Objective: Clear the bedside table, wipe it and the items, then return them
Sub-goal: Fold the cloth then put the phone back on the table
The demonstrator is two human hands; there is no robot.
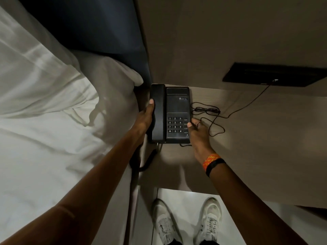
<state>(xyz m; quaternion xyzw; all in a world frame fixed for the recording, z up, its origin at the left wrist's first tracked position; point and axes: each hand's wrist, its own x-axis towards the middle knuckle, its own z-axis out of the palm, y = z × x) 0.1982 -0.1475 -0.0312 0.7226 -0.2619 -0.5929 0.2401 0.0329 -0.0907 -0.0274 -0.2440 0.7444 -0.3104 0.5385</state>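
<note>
A black desk telephone with a keypad sits at the back left corner of the pale wooden bedside table. My left hand grips its left side, thumb lying on the handset. My right hand holds the phone's right edge beside the keypad, thumb on the key column. A coiled handset cord hangs off the table's front left. A thin black line cord lies looped on the table to the right of the phone.
A bed with white sheets and a pillow fills the left. A dark headboard stands behind it. A black wall socket panel takes the cord's far end. My white shoes stand on the pale floor.
</note>
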